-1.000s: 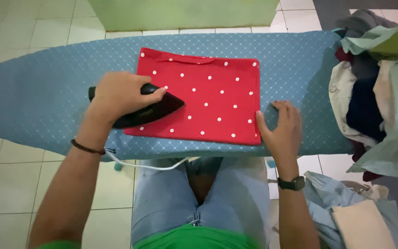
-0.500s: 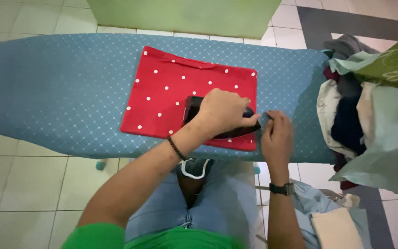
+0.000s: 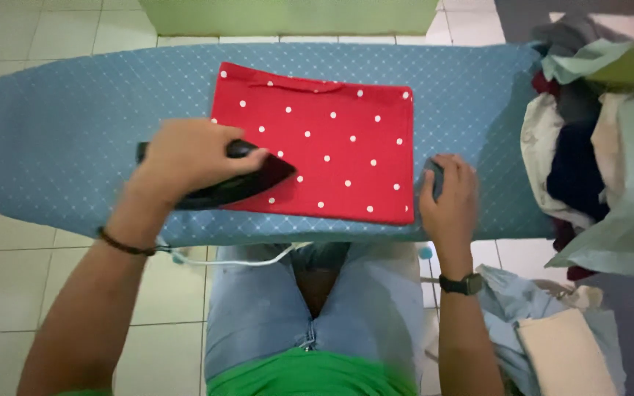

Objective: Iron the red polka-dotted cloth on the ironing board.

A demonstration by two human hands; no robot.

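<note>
left hand [image 3: 188, 158] is wrapping tight around the handle of a black iron [image 3: 221, 183], fingers fully curled over it, so the grip is closed and holding the iron. iron is sitting flat with its pointed tip aiming right, tip overlapping the near-left corner of a red cloth with white dots [image 3: 324, 139]; the back half of the iron is resting on the bare blue ironing board [image 3: 60, 132]. red cloth is lying flat and folded into a rectangle near the middle of the board, slightly right of centre. right hand [image 3: 449, 194] is pressing palm-down on the board just beside the cloth's near-right corner, fingers loosely spread, touching or almost touching the cloth edge, holding nothing. a dark bracelet is showing on the left wrist, a watch [image 3: 464, 284] on the right wrist. a white cord [image 3: 240, 260] is hanging under the near edge of the board above the person's jeans-covered knees. a pile of mixed laundry [image 3: 588, 154] is sitting at the right end of the board, well apart from the iron. more pale clothes [image 3: 552, 330] are lying on the tiled floor at near right.
</note>
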